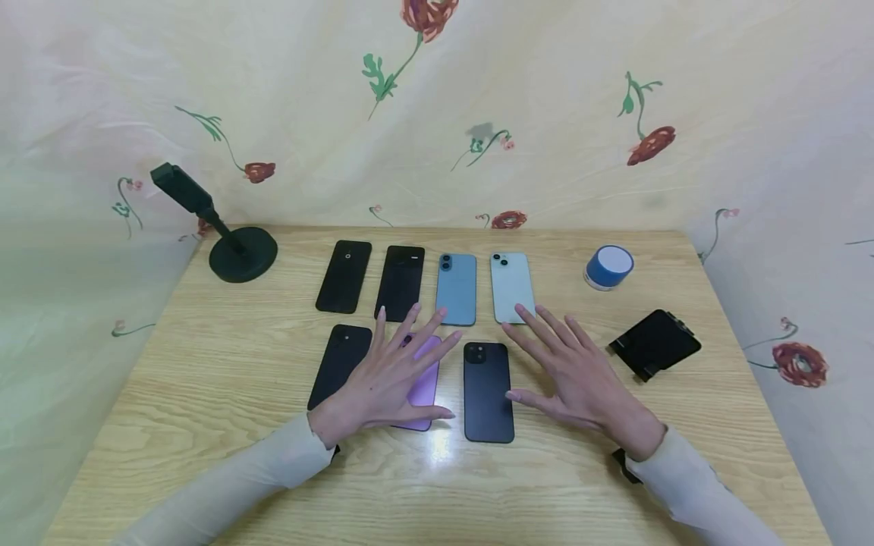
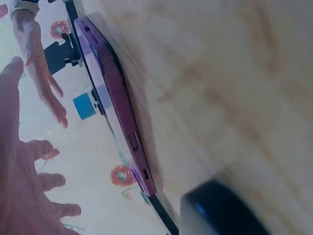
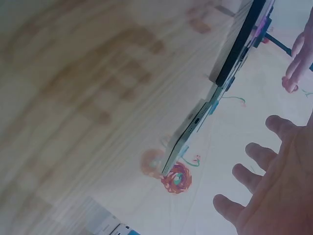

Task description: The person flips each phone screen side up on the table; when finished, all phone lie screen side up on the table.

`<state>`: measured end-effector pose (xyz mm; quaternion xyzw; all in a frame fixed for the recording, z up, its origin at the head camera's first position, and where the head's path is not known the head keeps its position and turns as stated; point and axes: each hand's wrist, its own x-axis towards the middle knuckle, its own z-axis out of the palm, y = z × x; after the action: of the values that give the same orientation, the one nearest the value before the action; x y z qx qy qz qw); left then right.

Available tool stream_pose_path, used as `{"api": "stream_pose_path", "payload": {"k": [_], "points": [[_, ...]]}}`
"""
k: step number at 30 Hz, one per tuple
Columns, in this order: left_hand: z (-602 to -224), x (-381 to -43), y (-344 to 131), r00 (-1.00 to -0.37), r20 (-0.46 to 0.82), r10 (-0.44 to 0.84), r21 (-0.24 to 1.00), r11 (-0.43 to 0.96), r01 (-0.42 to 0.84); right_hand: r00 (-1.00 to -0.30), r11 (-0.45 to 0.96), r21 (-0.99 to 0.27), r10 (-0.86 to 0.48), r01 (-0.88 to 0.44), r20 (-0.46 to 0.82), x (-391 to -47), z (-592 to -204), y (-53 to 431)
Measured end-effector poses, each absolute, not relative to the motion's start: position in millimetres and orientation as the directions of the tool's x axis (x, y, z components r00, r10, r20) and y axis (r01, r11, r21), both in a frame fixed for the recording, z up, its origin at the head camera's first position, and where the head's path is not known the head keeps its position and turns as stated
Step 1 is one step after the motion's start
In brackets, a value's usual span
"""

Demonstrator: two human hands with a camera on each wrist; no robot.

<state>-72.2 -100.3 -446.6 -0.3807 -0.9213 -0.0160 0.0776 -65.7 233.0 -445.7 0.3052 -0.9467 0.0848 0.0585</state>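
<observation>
My left hand [image 1: 385, 379], fingers spread, hovers above the purple phone [image 1: 426, 383] and partly covers it. Beside it on the left, a black phone [image 1: 334, 364] is partly hidden by the same hand. My right hand [image 1: 580, 371] is spread too, its thumb tip overlapping the edge of the dark blue-black phone [image 1: 488, 402] in the head view. Its fingertips reach the lower end of the pale mint phone [image 1: 512, 284]. Both wrist views show the hands raised off the tabletop, with nothing held. A blue phone [image 1: 456, 292] lies between the two hands, farther back.
Two more black phones, one at far left [image 1: 344, 277] and its neighbour [image 1: 399, 284], continue the back row. A black stand [image 1: 243, 254] with a round base occupies the back left. On the right are a blue-and-white cylinder [image 1: 609, 267] and a black folding holder [image 1: 655, 345]. Floral cloth [image 1: 546, 114] hangs behind.
</observation>
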Motion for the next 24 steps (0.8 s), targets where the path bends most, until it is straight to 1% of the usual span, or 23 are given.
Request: {"api": "stream_pose_path", "payload": {"k": [5,8,12,17,20,24], "points": [[-444.3,-68.6,-97.3,-0.714,0.169,0.680,-0.014,0.726,0.688,-0.826,0.800,-0.206,-0.549,-0.564,0.132,-65.0,-443.5,233.3],[-441.3,-65.6,-94.1,-0.726,0.188,0.662,0.046,0.732,0.680,-0.844,0.808,-0.245,-0.522,-0.536,0.123,-65.1,-442.5,232.5],[-438.9,-61.0,-88.5,-0.739,0.206,0.641,0.149,0.726,0.672,-0.883,0.827,-0.316,-0.461,-0.465,0.093,-64.7,-440.7,230.0],[-439.7,-54.1,-78.6,-0.752,0.227,0.619,0.190,0.729,0.657,-0.910,0.819,-0.414,-0.411,-0.397,0.059,-63.9,-438.3,226.4],[-439.7,-48.2,-70.6,-0.775,0.225,0.590,0.222,0.744,0.631,-0.915,0.798,-0.470,-0.400,-0.376,0.054,-65.0,-439.0,223.7],[-440.8,-39.8,-59.1,-0.814,0.180,0.553,0.266,0.769,0.581,-0.922,0.766,-0.542,-0.383,-0.346,0.047,-66.8,-441.7,219.8]]}}
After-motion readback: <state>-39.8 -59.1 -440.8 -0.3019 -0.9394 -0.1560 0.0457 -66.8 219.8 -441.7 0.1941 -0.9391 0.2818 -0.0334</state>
